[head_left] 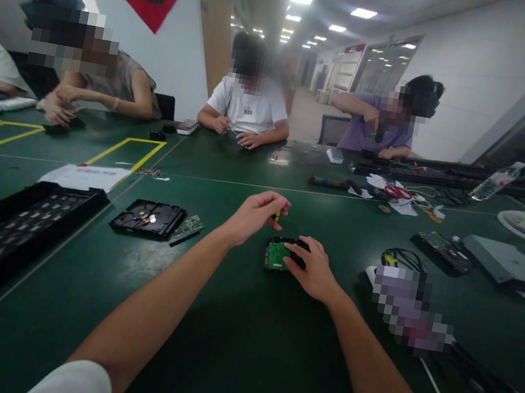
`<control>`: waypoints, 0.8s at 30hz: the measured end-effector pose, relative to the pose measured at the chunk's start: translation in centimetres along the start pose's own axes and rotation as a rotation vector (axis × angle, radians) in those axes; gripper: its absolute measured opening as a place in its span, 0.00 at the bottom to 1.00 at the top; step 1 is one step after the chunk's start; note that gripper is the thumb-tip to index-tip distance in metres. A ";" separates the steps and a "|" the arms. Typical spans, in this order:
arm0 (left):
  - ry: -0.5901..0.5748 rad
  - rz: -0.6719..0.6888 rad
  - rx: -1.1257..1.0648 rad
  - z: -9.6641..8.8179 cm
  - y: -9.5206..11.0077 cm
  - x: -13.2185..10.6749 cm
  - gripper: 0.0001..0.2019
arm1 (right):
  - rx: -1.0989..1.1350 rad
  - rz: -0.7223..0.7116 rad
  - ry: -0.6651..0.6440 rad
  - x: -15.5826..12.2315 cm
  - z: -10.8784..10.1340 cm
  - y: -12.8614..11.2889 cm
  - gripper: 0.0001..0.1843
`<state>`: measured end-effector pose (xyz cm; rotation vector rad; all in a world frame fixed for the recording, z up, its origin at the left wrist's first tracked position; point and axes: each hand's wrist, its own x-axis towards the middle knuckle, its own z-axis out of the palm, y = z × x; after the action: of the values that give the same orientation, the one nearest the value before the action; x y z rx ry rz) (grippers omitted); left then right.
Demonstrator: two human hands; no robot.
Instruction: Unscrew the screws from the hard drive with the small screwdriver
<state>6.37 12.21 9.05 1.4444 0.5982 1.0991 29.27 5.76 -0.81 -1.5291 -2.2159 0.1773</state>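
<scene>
Hard drive (276,258) lies flat on the green tabletop (228,333), in front of the wearer and between the two hands, circuit-board side up. The right hand (317,268) is spread over its right part, thumb and forefinger resting on the green board and the other fingers reaching its far edge, apparently to steady it. The left hand (254,214) is raised just beyond the drive's far left corner, thumb and fingers pinched around a yellow-and-black tool (277,215), likely a small screwdriver; its tip cannot be made out, nor whether it touches anything. Progress on this unit looks early: the board seems seated on the body, so its removal would be left if the drive is being stripped. Whether any screws are already out is too small to tell, and much of the board is under the fingers. To the left, a black drive casing (149,218) lies with a loose circuit board (190,227) and a dark strip (186,239) just beside it, which suggests that another unit is further along. Farther left is a long black tray (102,197) holding many small pieces; at the right, a black device with an exposed board (443,252) sits beside a grey metal box (514,265).
</scene>
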 end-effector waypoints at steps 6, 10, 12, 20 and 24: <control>-0.020 0.050 0.191 -0.3 0.2 -0.1 0.18 | -0.009 0.000 0.005 0.0 0.1 0.0 0.25; -0.060 0.014 0.119 -0.3 0.2 -0.1 0.20 | -0.020 0.002 0.004 0.1 -0.1 -0.1 0.25; -0.067 -0.004 0.069 -0.2 0.2 -0.2 0.19 | -0.021 0.010 0.000 0.1 -0.1 -0.1 0.25; -0.054 -0.018 0.061 0.0 0.5 -0.2 0.18 | -0.013 0.014 0.000 0.0 0.0 -0.1 0.24; 0.027 0.020 0.183 0.0 0.3 -0.1 0.17 | -0.009 0.011 -0.001 0.1 -0.1 -0.1 0.24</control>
<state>6.27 12.10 9.29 1.5975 0.7197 1.1037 29.17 5.75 -0.68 -1.5461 -2.2123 0.1723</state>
